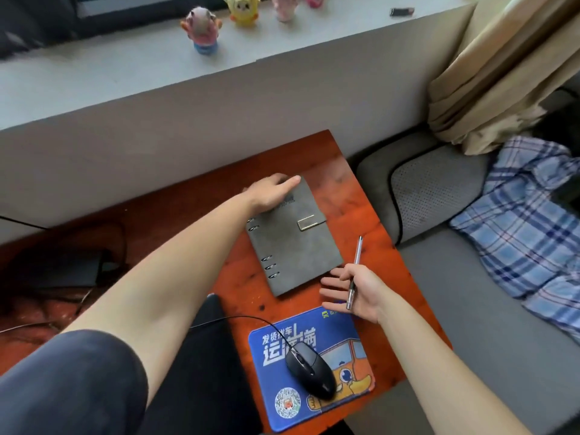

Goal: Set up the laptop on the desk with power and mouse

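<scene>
A black wired mouse [310, 370] sits on a blue printed mouse pad [273, 409] at the near right of the red-brown wooden desk [351, 202]. Its cable [248, 318] runs left to a black slab [207, 356], seemingly the closed laptop, mostly hidden under my left arm. A dark power adapter [62, 268] with cables lies at the desk's left. My left hand [270, 191] grips the far corner of a grey ring-bound notebook [295, 246] that lies flat. My right hand [354, 290] holds a silver pen [354, 274] under the thumb, fingers spread, beside the notebook's near right corner.
A grey window ledge [125, 73] with several small figurines [202, 29] runs behind the desk. To the right stand a grey couch [455, 309] with a mesh cushion [433, 186], a blue plaid cloth [527, 233] and a beige curtain [502, 73].
</scene>
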`<state>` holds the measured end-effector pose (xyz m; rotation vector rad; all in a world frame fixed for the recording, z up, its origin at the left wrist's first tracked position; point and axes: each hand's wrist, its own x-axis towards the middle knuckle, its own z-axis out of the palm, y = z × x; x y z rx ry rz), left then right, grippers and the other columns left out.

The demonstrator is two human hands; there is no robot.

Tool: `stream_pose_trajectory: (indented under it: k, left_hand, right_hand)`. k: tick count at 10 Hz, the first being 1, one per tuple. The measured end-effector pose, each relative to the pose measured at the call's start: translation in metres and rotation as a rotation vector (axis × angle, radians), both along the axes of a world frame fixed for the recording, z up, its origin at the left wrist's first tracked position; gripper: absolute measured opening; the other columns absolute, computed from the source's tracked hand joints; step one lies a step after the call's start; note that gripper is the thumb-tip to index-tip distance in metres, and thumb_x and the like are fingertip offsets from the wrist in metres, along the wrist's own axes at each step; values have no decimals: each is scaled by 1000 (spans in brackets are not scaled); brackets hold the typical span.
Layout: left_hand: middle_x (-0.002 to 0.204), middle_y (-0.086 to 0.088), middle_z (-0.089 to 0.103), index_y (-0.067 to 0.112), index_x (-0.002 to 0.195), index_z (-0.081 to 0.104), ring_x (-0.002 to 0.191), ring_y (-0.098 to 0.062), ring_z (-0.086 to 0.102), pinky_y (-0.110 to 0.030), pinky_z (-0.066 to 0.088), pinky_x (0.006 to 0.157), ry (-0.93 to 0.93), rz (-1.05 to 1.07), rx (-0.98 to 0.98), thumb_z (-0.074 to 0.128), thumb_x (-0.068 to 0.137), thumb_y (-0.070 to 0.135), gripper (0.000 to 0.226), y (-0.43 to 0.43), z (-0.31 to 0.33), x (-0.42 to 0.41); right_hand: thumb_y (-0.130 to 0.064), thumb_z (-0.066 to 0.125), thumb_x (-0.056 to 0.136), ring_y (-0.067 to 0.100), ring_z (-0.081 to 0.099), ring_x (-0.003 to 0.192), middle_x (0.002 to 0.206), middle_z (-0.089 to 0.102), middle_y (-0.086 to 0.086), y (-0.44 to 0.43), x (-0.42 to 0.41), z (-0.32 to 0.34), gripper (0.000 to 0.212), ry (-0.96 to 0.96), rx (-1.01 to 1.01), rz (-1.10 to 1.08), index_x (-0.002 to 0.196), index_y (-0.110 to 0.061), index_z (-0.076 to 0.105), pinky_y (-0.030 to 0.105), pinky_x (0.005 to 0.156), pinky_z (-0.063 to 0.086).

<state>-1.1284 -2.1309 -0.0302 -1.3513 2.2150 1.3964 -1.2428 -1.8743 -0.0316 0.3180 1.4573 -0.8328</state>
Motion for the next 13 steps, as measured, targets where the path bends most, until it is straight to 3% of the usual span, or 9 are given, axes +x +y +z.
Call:
stream_pose_trajectory:
  k: [2, 3, 5, 6, 7, 8, 11, 12, 13]
  left_hand:
    - [140, -10, 54, 14, 137, 53, 132, -25, 46, -35, 36, 110, 138, 242, -184, 45, 98, 52, 55, 26, -5, 37]
    - [137, -13, 56, 12, 134, 55, 130, -26, 46, -37, 35, 110, 78, 296, -211, 47, 99, 48, 51, 43, -10, 92]
    - [150, -12, 43, 17, 139, 50, 141, -27, 35, -44, 31, 114, -155, 244, -328, 46, 97, 53, 56, 101, -11, 205]
    - [155, -11, 36, 20, 142, 47, 145, -25, 28, -45, 26, 117, -207, 225, -364, 44, 96, 56, 59, 134, -7, 234]
    - [160, -10, 25, 22, 147, 39, 149, -26, 16, -51, 13, 120, -321, 160, -405, 36, 97, 59, 62, 165, -11, 251]
    - [162, -9, 20, 25, 152, 29, 150, -25, 12, -53, 5, 120, -378, 106, -355, 28, 97, 61, 65, 186, -20, 259]
    - [162, -10, 21, 27, 154, 23, 150, -26, 13, -55, 3, 119, -387, 104, -286, 25, 97, 63, 67, 187, -13, 258]
    - [164, -13, 10, 25, 155, 20, 151, -29, 8, -54, 7, 120, -388, 115, -275, 27, 97, 63, 70, 195, -3, 261]
    - [164, -15, -2, 23, 156, 17, 152, -30, -1, -52, 9, 121, -355, 120, -325, 30, 96, 63, 73, 213, 8, 259]
  right_hand:
    - [-24, 46, 96, 22, 63, 62, 83, 59, 8, 0, -22, -1, 23, 464, 97, 133, 111, -10, 57, 25, 44, 47]
    - [-28, 50, 90, 20, 59, 57, 72, 59, 5, -20, -20, -3, 23, 728, 10, 402, 100, -10, 61, 28, 46, 45]
    - [-24, 50, 90, 16, 58, 50, 64, 61, 3, -91, 49, -5, 15, 673, -184, 692, 81, -17, 60, 24, 45, 45]
    - [-27, 50, 88, 16, 67, 58, 68, 71, 0, -111, 92, -8, 20, 703, -239, 899, 79, -18, 66, 27, 56, 54]
    - [-36, 51, 87, 26, 71, 89, 90, 75, 4, -116, 130, -8, 28, 905, -205, 1197, 93, -20, 73, 31, 76, 55]
    - [-38, 50, 92, 33, 64, 107, 113, 69, 10, -111, 153, -11, 34, 1133, -163, 1342, 116, -19, 66, 35, 81, 50]
    - [-36, 54, 90, 27, 57, 120, 129, 64, 4, -66, 128, 16, 40, 1035, -145, 1282, 127, -24, 59, 35, 95, 48]
    - [-29, 58, 90, 27, 61, 115, 123, 67, 6, -60, 118, 44, 38, 974, -241, 1115, 127, -19, 61, 37, 95, 48]
    - [-17, 61, 94, 22, 66, 95, 114, 67, 11, -56, 115, 94, 33, 740, -527, 732, 126, -10, 60, 38, 79, 54]
